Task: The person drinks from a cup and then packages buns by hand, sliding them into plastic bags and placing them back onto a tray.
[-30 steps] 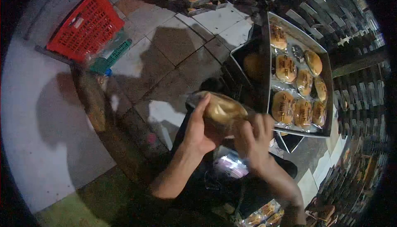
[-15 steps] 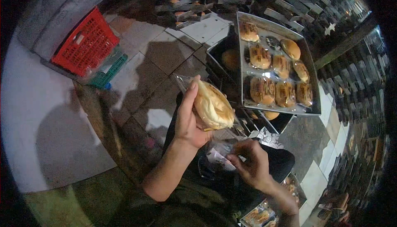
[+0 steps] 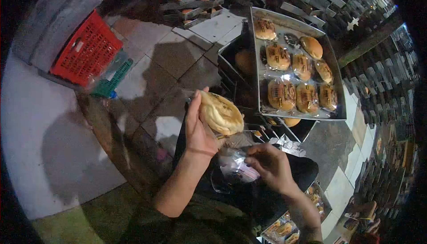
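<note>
A golden bun (image 3: pixel 221 114) in a clear printed bag lies in my left hand (image 3: pixel 199 133), its fingers wrapped around the near side and the thumb along the edge. Just below and to the right, my right hand (image 3: pixel 272 166) pinches a clear plastic wrapper (image 3: pixel 238 166) with pink on it, close to the bun's lower end. Beyond my hands, a metal tray (image 3: pixel 303 114) holds several buns in printed clear bags and one bun (image 3: pixel 311 47) at its upper right with no print visible.
A red basket (image 3: pixel 86 50) stands at the left, with a green basket (image 3: pixel 116 77) beside it. More trays are stacked beneath the metal tray. Packaged goods (image 3: pixel 282 229) lie near my lap at the lower right. A co-worker's hand (image 3: pixel 367 210) shows at the far lower right.
My left hand has shifted slightly left and down with the bun, which has tilted a little. In my right hand the wrapper looks more spread out.
</note>
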`<act>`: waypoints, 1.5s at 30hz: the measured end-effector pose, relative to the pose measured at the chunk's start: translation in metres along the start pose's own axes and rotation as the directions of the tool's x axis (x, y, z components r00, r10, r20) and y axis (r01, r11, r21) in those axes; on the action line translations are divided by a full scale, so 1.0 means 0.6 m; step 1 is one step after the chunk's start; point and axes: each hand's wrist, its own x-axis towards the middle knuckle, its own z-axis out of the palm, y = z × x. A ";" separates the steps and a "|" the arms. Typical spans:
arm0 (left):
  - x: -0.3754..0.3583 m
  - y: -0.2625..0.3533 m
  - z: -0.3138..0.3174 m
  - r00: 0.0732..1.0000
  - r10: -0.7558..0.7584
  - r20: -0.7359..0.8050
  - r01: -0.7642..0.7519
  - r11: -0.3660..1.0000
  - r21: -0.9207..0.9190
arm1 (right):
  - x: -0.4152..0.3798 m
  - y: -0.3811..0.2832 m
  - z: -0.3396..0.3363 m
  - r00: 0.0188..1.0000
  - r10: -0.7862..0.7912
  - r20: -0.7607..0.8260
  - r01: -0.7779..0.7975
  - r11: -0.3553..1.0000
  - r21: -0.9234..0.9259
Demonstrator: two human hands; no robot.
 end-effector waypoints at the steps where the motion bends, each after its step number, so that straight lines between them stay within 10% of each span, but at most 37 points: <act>1: -0.001 0.007 0.007 1.000 -0.027 0.013 0.027 0.999 -0.036 | 0.007 0.007 -0.001 0.976 -0.213 0.040 0.216 0.940 -0.264; 3: -0.006 0.012 0.004 0.998 -0.067 -0.012 0.066 0.996 -0.055 | 0.013 0.017 0.000 0.907 -0.394 0.146 0.413 0.772 -0.484; 5: -0.003 0.000 -0.001 0.989 -0.063 -0.131 0.059 0.998 -0.033 | 0.017 0.020 0.000 0.856 -0.409 0.318 0.456 0.304 -0.836; 7: 0.010 -0.016 -0.027 0.989 -0.042 -0.139 0.044 0.999 0.006 | -0.012 0.017 0.020 0.921 0.149 0.359 0.305 0.296 -0.905; 8: 0.025 -0.020 -0.049 0.992 -0.071 -0.101 0.075 0.997 0.036 | -0.045 0.103 -0.013 0.496 -0.088 0.864 0.738 0.568 -0.365; 9: 0.029 -0.017 -0.063 0.992 -0.101 -0.070 0.106 0.992 0.064 | -0.054 0.088 -0.022 0.493 -0.091 0.865 0.740 0.567 -0.363; 11: 0.030 0.026 -0.052 0.959 -0.048 -0.280 0.062 0.997 0.042 | -0.080 0.002 -0.040 0.689 -0.066 0.722 0.599 0.613 -0.516; 13: -0.023 0.026 -0.020 0.986 -0.026 -0.167 0.031 0.999 0.032 | -0.091 -0.059 -0.048 0.852 -0.029 0.522 0.409 0.660 -0.631; 15: -0.101 -0.026 -0.014 0.897 -0.359 0.260 0.392 0.915 -0.091 | -0.037 -0.028 -0.030 0.828 -0.551 -0.102 0.402 0.712 -0.576; 17: -0.131 -0.010 -0.035 0.782 -0.609 0.135 0.614 0.789 0.000 | -0.012 0.068 -0.015 0.802 -0.525 -0.284 0.572 0.812 0.116; 18: -0.128 -0.009 -0.085 0.935 -0.304 -0.182 0.342 0.907 0.246 | -0.014 0.062 0.007 0.968 -0.176 -0.180 0.244 0.832 0.499; 19: -0.123 -0.002 -0.092 0.985 0.133 -0.108 -0.071 0.890 0.451 | -0.004 0.069 0.026 0.998 -0.031 -0.050 0.052 0.867 0.496; 21: -0.131 0.051 -0.136 0.977 0.155 0.145 -0.200 0.447 0.872 | 0.020 0.097 0.095 0.991 -0.118 -0.069 0.134 0.937 0.321; 24: -0.129 0.039 -0.204 0.976 0.180 -0.119 0.048 0.359 0.932 | 0.029 0.150 0.151 0.990 -0.059 -0.127 0.086 0.973 0.215; 27: -0.106 0.027 -0.203 0.981 0.193 -0.020 -0.007 0.141 0.990 | 0.047 0.206 0.161 0.939 0.219 -0.265 -0.155 0.957 0.244; 28: -0.096 0.024 -0.204 0.982 0.187 -0.024 0.025 0.001 1.000 | 0.061 0.162 0.162 0.939 -0.140 -0.314 0.062 0.967 -0.247; 31: -0.122 0.058 -0.159 0.965 0.222 0.139 -0.198 0.270 0.942 | 0.032 0.052 0.134 0.872 -0.464 -0.156 0.328 0.790 -0.519; 32: -0.133 0.079 -0.129 0.816 0.311 0.487 -0.538 0.100 0.837 | 0.009 0.059 0.125 0.772 -0.622 -0.129 0.481 0.705 -0.522; 35: -0.130 0.071 -0.134 0.738 0.210 0.641 -0.635 -0.106 0.765 | 0.004 0.077 0.119 0.766 -0.640 -0.058 0.447 0.595 -0.668; 37: -0.137 0.080 -0.121 0.801 0.154 0.579 -0.573 -0.086 0.815 | 0.000 0.067 0.102 0.923 -0.381 -0.049 0.298 0.790 -0.535; 39: -0.167 0.088 -0.090 0.589 0.117 0.800 -0.807 0.146 0.573 | -0.038 0.043 0.094 0.571 -0.819 -0.062 0.737 0.544 -0.402; 41: -0.148 0.083 -0.064 0.554 0.070 0.830 -0.832 0.006 0.555 | -0.019 0.024 0.092 0.655 -0.751 -0.079 0.620 0.594 -0.513; 43: -0.095 0.058 -0.090 0.826 0.195 0.530 -0.489 -0.219 0.844 | 0.052 0.040 0.096 0.831 -0.535 -0.153 0.413 0.778 -0.474; 44: -0.062 0.071 -0.092 0.888 0.350 0.300 -0.346 0.078 0.935 | 0.096 0.071 0.093 0.933 0.069 -0.353 0.071 0.927 0.369; 45: -0.033 0.081 -0.097 0.907 0.420 0.017 -0.195 0.385 0.902 | 0.125 0.048 0.071 0.748 -0.511 -0.422 0.242 0.803 -0.544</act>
